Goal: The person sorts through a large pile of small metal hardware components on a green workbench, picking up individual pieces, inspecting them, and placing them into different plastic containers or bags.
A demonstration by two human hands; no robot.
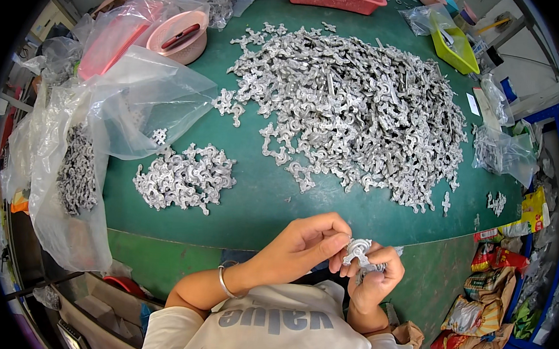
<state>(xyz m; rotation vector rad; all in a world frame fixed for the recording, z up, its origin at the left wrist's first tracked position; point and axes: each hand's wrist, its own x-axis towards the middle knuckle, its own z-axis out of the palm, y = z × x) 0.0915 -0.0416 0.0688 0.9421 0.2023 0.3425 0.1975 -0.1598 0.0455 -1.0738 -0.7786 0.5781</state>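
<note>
Head view — silver part (356,250) between left fingers (330,246) and right fingers (387,257), both pinching it.

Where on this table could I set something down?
The green tabletop looks bare between the small pile of silver metal parts and the large silver metal heap, and on the near side of that heap. It's crowded under the heap and at left, where a clear plastic bag and round pink container sit.

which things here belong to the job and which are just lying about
Likely in the job:
grey metal piece in the left hand and right hand
large heap of similar pieces
small heap of them

Probably just lying about:
round pink basket
yellow-green basket
coloured packets
</note>
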